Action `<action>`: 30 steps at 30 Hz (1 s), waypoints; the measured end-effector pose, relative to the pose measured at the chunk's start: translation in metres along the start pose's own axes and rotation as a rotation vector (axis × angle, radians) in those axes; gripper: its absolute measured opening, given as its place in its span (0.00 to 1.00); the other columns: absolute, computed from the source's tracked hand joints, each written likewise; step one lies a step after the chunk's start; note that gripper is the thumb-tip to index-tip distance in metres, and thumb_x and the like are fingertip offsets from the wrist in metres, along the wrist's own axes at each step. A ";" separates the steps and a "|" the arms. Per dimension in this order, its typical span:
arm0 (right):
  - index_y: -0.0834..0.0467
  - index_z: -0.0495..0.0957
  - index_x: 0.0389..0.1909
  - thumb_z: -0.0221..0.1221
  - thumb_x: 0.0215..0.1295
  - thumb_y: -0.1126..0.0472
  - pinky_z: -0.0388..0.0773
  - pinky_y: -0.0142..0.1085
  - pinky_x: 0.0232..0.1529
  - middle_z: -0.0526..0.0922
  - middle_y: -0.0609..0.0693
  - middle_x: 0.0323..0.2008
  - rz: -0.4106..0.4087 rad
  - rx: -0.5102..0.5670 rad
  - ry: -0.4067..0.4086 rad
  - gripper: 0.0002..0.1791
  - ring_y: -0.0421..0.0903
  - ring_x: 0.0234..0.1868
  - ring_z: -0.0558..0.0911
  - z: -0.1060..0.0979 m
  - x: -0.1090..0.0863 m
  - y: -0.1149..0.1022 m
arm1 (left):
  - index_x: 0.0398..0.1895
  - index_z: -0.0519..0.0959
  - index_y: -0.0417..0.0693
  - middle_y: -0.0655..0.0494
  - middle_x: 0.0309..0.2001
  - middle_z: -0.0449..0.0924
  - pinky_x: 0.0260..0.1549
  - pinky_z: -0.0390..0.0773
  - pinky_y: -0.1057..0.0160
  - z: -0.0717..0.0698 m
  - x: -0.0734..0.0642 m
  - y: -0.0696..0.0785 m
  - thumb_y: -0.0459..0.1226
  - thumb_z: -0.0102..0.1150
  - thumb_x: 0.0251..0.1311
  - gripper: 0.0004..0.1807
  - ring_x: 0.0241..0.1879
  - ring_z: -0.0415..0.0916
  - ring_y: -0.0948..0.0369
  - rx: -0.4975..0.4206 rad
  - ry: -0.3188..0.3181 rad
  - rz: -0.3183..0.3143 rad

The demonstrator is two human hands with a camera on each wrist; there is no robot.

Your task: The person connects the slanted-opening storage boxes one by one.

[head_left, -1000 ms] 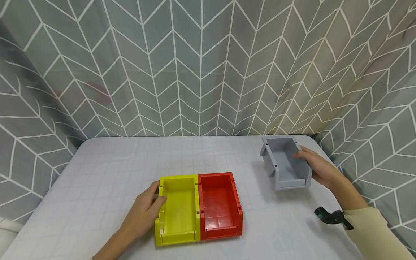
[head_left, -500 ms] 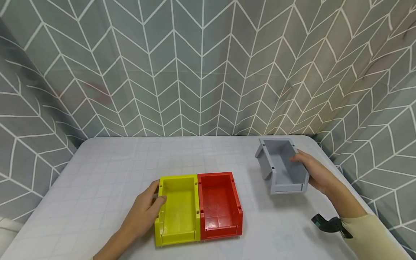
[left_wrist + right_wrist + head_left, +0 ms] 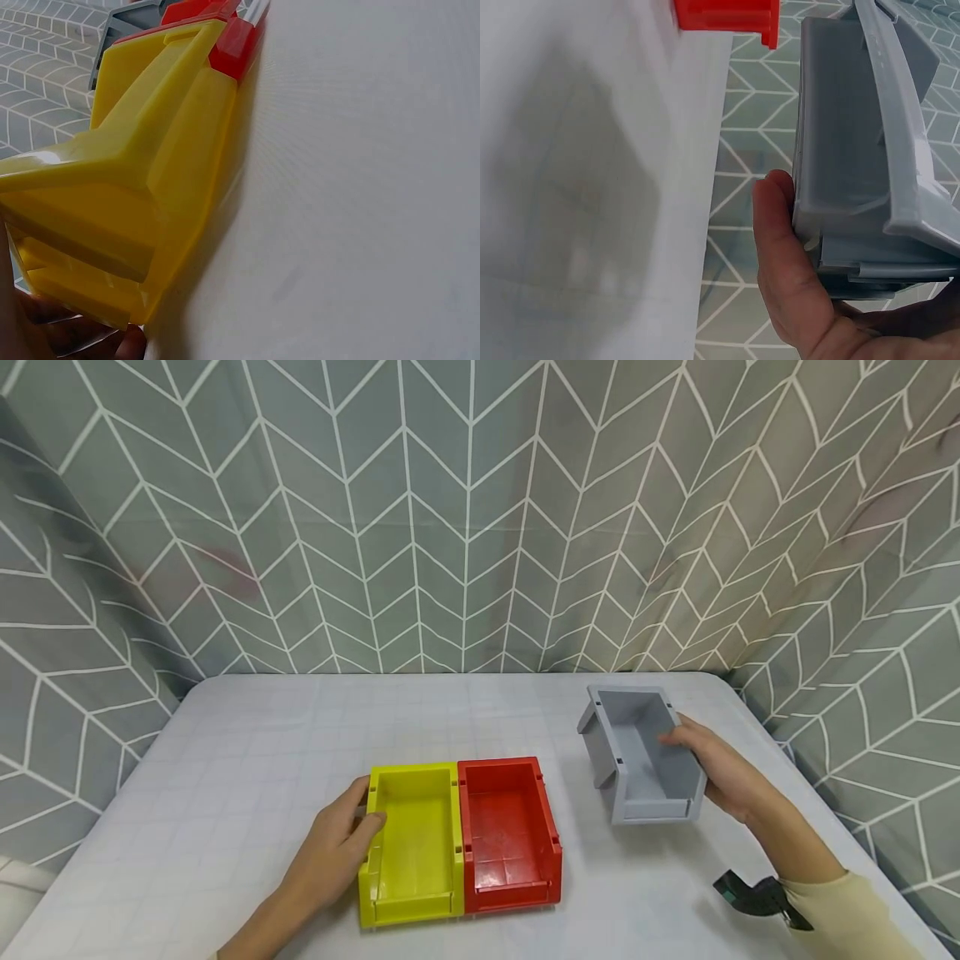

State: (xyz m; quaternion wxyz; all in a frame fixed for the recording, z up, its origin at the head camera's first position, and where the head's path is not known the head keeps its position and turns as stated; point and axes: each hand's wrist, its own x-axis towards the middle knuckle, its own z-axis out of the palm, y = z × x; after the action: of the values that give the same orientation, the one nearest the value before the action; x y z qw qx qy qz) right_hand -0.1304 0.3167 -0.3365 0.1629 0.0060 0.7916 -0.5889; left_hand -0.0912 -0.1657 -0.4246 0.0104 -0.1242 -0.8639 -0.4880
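Observation:
A yellow storage bin (image 3: 415, 843) and a red storage bin (image 3: 504, 827) sit side by side on the table, their walls touching. My left hand (image 3: 330, 852) grips the yellow bin's left wall, with the thumb over its rim. In the left wrist view the fingers (image 3: 71, 330) curl beneath the yellow bin's side. Off to the right, my right hand (image 3: 723, 768) holds a grey storage bin (image 3: 647, 760) by its right wall, thumb inside. The grey bin is raised above the table, as its shadow and the right wrist view's grey bin (image 3: 844, 120) show.
The white covered table (image 3: 247, 760) reaches back to a grey curtain (image 3: 465, 527) with white chevron lines, which also hangs at both sides. A black strap-like device (image 3: 761, 897) is worn at the right wrist.
My right hand has carried the grey bin left and a little nearer, toward the red bin. The left hand and the yellow and red bins have stayed in place.

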 end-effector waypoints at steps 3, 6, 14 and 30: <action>0.54 0.30 0.84 0.46 0.77 0.52 0.73 0.46 0.57 0.39 0.71 0.79 0.000 -0.011 -0.002 0.45 0.69 0.73 0.52 0.003 -0.002 0.000 | 0.72 0.69 0.42 0.49 0.66 0.76 0.55 0.81 0.51 0.000 0.000 0.000 0.33 0.50 0.75 0.24 0.61 0.78 0.50 -0.009 0.006 0.007; 0.55 0.31 0.84 0.46 0.77 0.53 0.72 0.46 0.58 0.39 0.71 0.79 -0.002 -0.017 -0.006 0.45 0.69 0.73 0.52 0.006 -0.004 0.001 | 0.71 0.69 0.41 0.49 0.66 0.77 0.54 0.82 0.52 0.000 0.000 0.000 0.33 0.50 0.75 0.23 0.61 0.78 0.49 -0.007 0.010 0.013; 0.57 0.29 0.84 0.45 0.77 0.54 0.68 0.58 0.63 0.37 0.73 0.79 0.009 -0.052 -0.027 0.46 0.72 0.74 0.50 0.014 -0.009 0.000 | 0.72 0.69 0.41 0.49 0.65 0.77 0.53 0.82 0.53 0.001 0.001 0.000 0.33 0.50 0.75 0.24 0.60 0.79 0.51 0.004 0.010 0.004; 0.57 0.30 0.84 0.45 0.77 0.53 0.68 0.60 0.62 0.36 0.72 0.79 0.005 -0.068 -0.053 0.45 0.73 0.73 0.52 0.026 -0.020 0.000 | 0.72 0.69 0.41 0.49 0.66 0.76 0.56 0.81 0.49 0.000 0.001 0.001 0.34 0.50 0.75 0.24 0.62 0.77 0.49 0.006 0.007 -0.011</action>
State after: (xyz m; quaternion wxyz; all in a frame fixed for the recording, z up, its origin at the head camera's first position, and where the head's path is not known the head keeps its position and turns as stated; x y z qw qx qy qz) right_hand -0.1053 0.2956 -0.3375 0.1854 -0.0130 0.8064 -0.5614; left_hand -0.0918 -0.1651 -0.4240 0.0112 -0.1179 -0.8660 -0.4859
